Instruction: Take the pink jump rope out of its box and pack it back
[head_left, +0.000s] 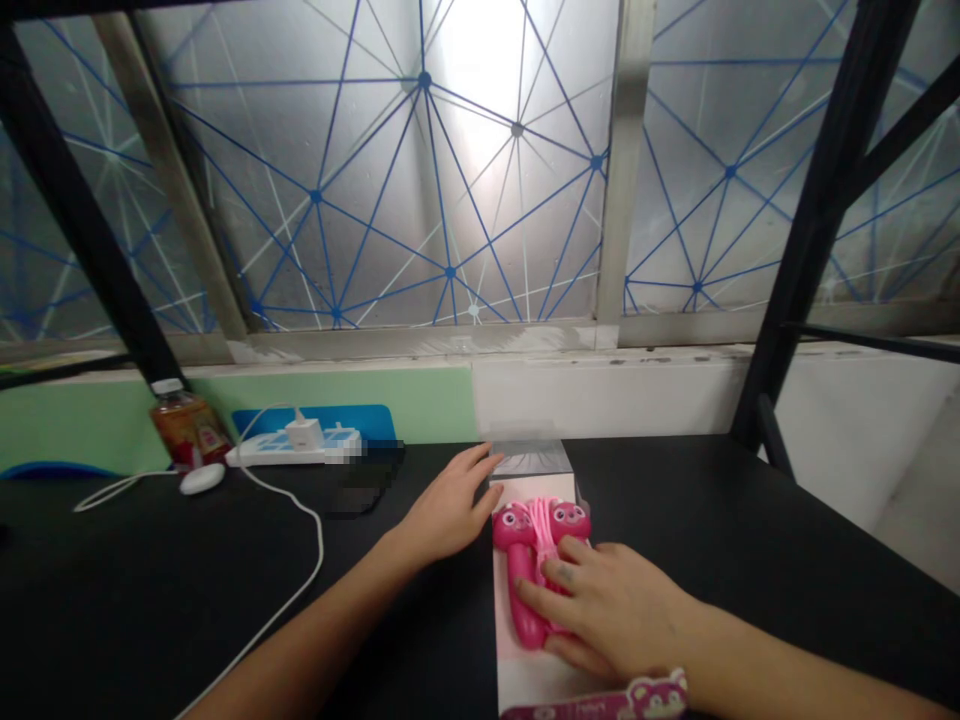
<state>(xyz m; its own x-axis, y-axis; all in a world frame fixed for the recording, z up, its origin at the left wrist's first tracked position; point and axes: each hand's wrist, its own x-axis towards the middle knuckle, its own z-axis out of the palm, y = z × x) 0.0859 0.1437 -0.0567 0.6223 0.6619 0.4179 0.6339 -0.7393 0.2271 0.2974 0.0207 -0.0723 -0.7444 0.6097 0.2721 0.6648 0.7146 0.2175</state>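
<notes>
A pink jump rope [526, 590] lies lengthwise on a long white and pale pink package [517, 680] on the black table. Its two handles have bear-like heads, and the light pink cord is bundled between them. My right hand [615, 600] is over the right handle and the cord, its fingers curled onto them, hiding most of that handle. My left hand [450, 510] is at the package's left edge near its far end, fingers stretched and apart, holding nothing. A clear plastic part [532, 458] shows at the far end. A pink bear-decorated strip [600, 704] crosses the near end.
On the black table [675, 500], a white power strip [262, 448] with a plugged-in charger [304, 433] stands back left. A white cable [319, 545] runs toward me. Nearby are a bottle [187, 425] and a white mouse-shaped object [202, 479]. Black frame posts [795, 250] flank the window.
</notes>
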